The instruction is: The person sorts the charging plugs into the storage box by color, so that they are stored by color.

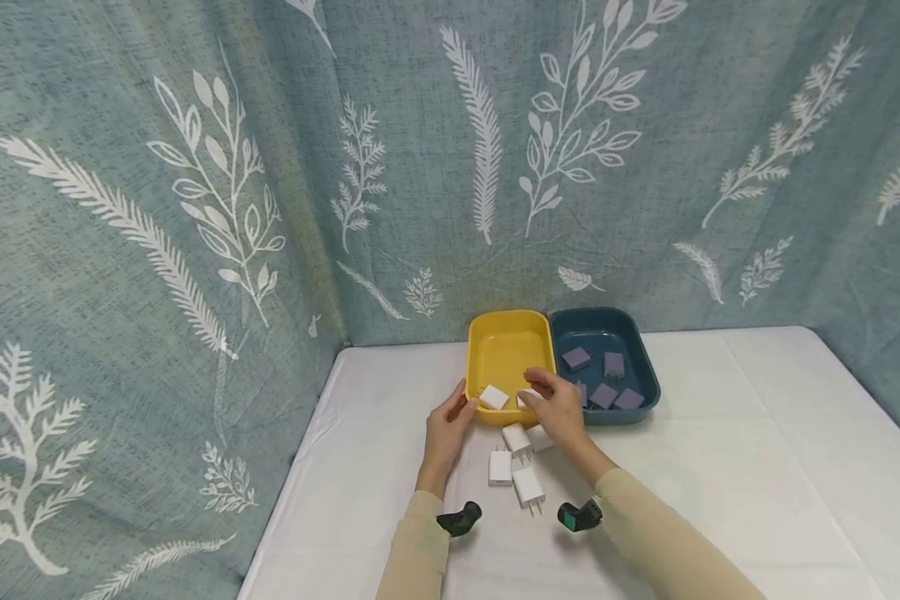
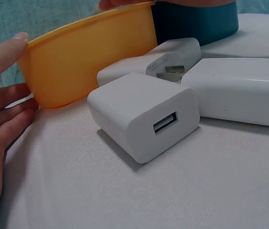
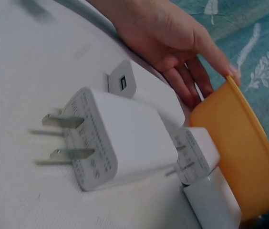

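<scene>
My left hand (image 1: pixel 446 429) holds the front left corner of a yellow tray (image 1: pixel 508 350), thumb on the rim and fingers against the outer wall. Over the tray's front right part is my right hand (image 1: pixel 560 408), its thumb and forefinger apart. Just under that thumb is a white charger plug (image 1: pixel 525 399), partly hidden. Another white charger plug (image 1: pixel 494 397) lies in the tray. Several more sit on the table before it, including one with a USB port (image 2: pixel 141 114) and one with two flat prongs (image 3: pixel 125 138).
A dark blue tray (image 1: pixel 651 385) adjoins the yellow one on the right and contains several purple charger plugs (image 1: pixel 613 364). White cloth covers the table (image 1: pixel 742 450). A patterned curtain (image 1: pixel 420 167) hangs behind and at both sides.
</scene>
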